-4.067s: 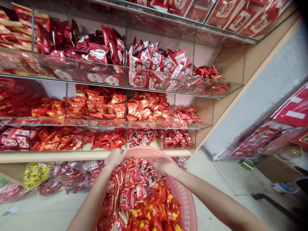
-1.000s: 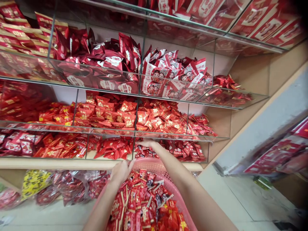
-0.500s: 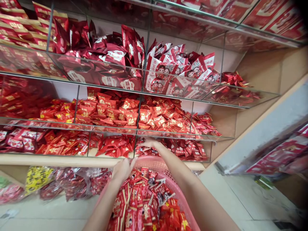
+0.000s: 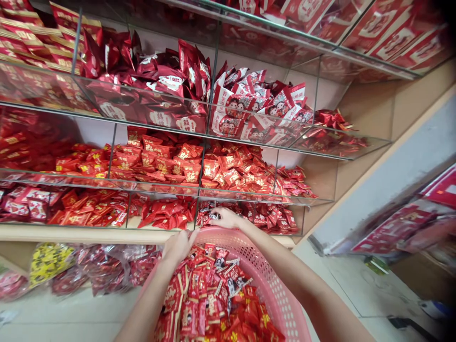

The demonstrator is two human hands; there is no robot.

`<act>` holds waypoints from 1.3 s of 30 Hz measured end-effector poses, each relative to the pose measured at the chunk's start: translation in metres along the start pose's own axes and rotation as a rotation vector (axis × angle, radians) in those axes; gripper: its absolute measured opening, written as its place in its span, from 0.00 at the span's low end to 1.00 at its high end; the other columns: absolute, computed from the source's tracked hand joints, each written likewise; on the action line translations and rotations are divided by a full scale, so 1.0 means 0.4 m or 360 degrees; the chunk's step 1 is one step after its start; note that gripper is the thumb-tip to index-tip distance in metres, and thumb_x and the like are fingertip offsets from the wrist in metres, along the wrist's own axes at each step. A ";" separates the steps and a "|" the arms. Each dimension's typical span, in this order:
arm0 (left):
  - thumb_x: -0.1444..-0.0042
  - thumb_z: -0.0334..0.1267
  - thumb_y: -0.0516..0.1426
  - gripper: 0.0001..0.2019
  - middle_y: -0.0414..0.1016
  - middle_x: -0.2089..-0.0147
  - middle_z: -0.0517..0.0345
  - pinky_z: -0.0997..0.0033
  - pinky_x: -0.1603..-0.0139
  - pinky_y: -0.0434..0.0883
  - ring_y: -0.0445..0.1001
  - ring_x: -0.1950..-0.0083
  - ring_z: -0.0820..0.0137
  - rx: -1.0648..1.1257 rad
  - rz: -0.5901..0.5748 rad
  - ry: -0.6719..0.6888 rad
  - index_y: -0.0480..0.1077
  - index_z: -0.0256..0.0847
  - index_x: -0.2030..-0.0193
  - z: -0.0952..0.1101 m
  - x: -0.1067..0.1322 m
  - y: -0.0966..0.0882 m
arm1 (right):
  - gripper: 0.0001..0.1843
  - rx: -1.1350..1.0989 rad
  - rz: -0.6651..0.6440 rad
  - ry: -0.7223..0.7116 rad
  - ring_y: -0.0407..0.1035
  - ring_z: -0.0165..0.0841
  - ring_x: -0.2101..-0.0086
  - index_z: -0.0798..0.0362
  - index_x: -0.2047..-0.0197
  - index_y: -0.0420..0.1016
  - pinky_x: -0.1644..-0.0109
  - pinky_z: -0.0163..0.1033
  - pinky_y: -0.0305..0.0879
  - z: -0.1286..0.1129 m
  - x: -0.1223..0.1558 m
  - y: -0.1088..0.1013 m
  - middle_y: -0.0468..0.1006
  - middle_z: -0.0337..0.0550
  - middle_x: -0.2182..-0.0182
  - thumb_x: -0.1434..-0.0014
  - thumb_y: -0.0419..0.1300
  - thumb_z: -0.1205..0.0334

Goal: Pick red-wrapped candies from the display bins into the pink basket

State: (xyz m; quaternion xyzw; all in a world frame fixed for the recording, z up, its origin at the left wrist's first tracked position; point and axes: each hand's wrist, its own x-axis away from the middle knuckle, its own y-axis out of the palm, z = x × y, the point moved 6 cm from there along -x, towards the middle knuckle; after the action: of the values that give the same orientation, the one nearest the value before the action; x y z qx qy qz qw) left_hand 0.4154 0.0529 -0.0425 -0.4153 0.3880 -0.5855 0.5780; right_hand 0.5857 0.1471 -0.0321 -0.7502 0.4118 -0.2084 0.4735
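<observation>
My left hand is closed over the rim of a pink perforated plastic basket. Inside the basket lies a heap of small wrapped sweets, mostly red, some with gold print and some with black-and-white patterns. My right hand reaches past the basket's far rim into a compartment of the lowest shelf. Its fingers curl round small red, black and white candy packets there. More dark red packets lie to the right of this hand.
Glass-fronted shelves hold red sweets sorted by dividers. Large packets fill the tier above. Beneath the wooden ledge lie plastic bags and a yellow bag. To the right are a slanted shelf side and red packaging.
My right hand has gone from flatter fingers over the packets to fingers curled round them. My left hand stays on the basket rim. The view has shifted slightly.
</observation>
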 end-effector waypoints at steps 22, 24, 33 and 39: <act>0.44 0.60 0.34 0.34 0.77 0.64 0.44 0.65 0.59 0.66 0.75 0.60 0.58 -0.0013 0.0010 0.0007 0.74 0.41 0.65 0.002 0.004 -0.004 | 0.22 -0.0081 0.0525 0.0384 0.67 0.36 0.56 0.53 0.53 0.68 0.53 0.37 0.60 0.070 0.042 -0.038 0.73 0.47 0.55 0.44 0.52 0.47; 0.45 0.61 0.34 0.34 0.77 0.64 0.43 0.66 0.59 0.66 0.75 0.59 0.59 -0.0016 0.0018 0.0029 0.74 0.40 0.66 0.003 0.003 -0.003 | 0.20 -0.0230 0.0652 0.0377 0.67 0.34 0.56 0.53 0.53 0.68 0.52 0.37 0.60 0.079 0.050 -0.047 0.73 0.45 0.56 0.43 0.52 0.49; 0.44 0.59 0.35 0.33 0.77 0.63 0.43 0.64 0.59 0.67 0.75 0.59 0.57 -0.0027 -0.0011 -0.0010 0.73 0.40 0.65 0.004 0.002 -0.007 | 0.21 -0.0138 0.0325 0.0349 0.68 0.35 0.61 0.57 0.56 0.70 0.57 0.38 0.62 0.095 0.110 -0.091 0.75 0.47 0.60 0.48 0.57 0.52; 0.45 0.60 0.33 0.34 0.77 0.63 0.42 0.65 0.58 0.67 0.75 0.58 0.57 -0.0013 -0.0004 0.0001 0.74 0.39 0.64 0.004 0.002 -0.006 | 0.29 -0.0007 -0.0116 0.0363 0.69 0.36 0.58 0.56 0.48 0.68 0.56 0.35 0.63 0.082 0.092 -0.102 0.73 0.46 0.53 0.56 0.60 0.64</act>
State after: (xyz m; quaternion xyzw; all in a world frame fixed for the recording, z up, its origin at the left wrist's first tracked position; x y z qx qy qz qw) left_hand 0.4160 0.0520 -0.0398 -0.4182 0.3900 -0.5848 0.5754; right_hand 0.6472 0.1434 -0.0143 -0.7370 0.4360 -0.3086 0.4140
